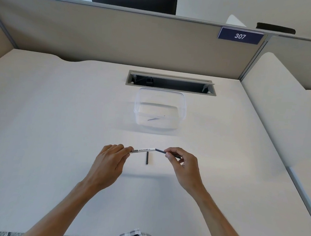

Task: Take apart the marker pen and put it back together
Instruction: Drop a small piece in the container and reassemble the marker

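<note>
My right hand (181, 167) pinches a thin dark ink core (167, 153), its tip at the open end of the white marker barrel (143, 150), which my left hand (109, 164) grips by its far end. Below lies the dark cap (147, 157) (flat on the desk (58, 129)); a clear plastic tub (160, 109) sits beyond.

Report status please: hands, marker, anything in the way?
Left hand holds white marker body. Right hand holds dark rod at its open end. Small dark part lies below, clear.

marker barrel's (143, 150) left end hidden, maybe capped
</note>
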A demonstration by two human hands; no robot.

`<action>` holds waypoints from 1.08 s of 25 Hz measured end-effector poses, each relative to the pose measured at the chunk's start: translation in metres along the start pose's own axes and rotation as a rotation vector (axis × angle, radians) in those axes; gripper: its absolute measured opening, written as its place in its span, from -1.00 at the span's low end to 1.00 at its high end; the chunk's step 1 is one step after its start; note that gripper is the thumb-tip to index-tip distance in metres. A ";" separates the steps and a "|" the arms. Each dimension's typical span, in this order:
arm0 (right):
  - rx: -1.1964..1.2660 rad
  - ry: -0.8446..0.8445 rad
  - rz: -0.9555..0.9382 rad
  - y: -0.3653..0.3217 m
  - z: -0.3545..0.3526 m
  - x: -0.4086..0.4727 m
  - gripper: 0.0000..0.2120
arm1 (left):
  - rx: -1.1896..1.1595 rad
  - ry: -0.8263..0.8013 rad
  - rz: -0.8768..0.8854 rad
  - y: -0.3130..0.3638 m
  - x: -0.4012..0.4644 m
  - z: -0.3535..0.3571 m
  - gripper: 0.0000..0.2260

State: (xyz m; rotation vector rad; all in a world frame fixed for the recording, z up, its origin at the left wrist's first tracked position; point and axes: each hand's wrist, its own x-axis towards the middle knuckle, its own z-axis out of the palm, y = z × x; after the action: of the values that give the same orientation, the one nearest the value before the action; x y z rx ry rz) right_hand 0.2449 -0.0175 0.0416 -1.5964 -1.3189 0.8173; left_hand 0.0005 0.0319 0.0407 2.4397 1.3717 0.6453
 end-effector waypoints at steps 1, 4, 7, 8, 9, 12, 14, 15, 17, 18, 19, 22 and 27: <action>-0.008 0.000 0.001 0.000 0.001 -0.001 -0.83 | -0.004 -0.003 -0.003 0.001 0.000 0.000 -0.78; -0.016 0.008 -0.014 0.000 0.001 -0.001 -0.84 | -0.001 -0.020 0.005 0.002 0.000 -0.002 -0.77; -0.031 -0.017 -0.060 -0.002 -0.001 0.002 -0.85 | 0.015 -0.044 0.034 0.005 0.001 -0.003 -0.77; -0.025 -0.026 -0.063 -0.003 0.000 0.003 -0.85 | 0.013 -0.048 0.038 0.006 0.002 -0.003 -0.77; -0.002 -0.029 -0.049 -0.003 0.001 0.003 -0.85 | 0.008 -0.051 0.037 0.007 0.003 -0.003 -0.77; 0.142 -0.022 0.051 -0.005 0.005 0.005 -0.81 | 0.000 -0.056 0.020 0.009 0.004 -0.002 -0.77; 0.268 -0.002 0.109 -0.007 0.007 0.007 -0.78 | -0.007 -0.058 0.013 0.010 0.003 -0.002 -0.77; 0.336 0.023 0.132 -0.007 0.007 0.008 -0.79 | -0.012 -0.058 0.010 0.010 0.003 -0.002 -0.77; 0.470 0.096 0.183 -0.010 0.010 0.009 -0.83 | -0.023 -0.055 0.004 0.010 0.002 -0.002 -0.78; 0.527 0.134 0.213 -0.011 0.012 0.009 -0.84 | -0.027 -0.053 0.003 0.010 0.002 -0.002 -0.79; 0.571 0.163 0.240 -0.011 0.014 0.008 -0.85 | -0.030 -0.052 0.003 0.010 0.002 -0.002 -0.79; 0.616 0.182 0.287 -0.012 0.021 0.006 -0.89 | -0.036 -0.051 -0.002 0.011 0.002 -0.001 -0.79; 0.537 0.170 0.262 -0.010 0.033 0.000 -0.87 | -0.079 -0.049 -0.026 0.012 0.001 0.000 -0.79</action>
State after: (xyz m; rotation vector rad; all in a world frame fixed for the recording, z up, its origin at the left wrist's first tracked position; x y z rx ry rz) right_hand 0.2115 -0.0099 0.0383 -1.3765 -0.6951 1.0627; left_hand 0.0103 0.0264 0.0463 2.3568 1.3307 0.6177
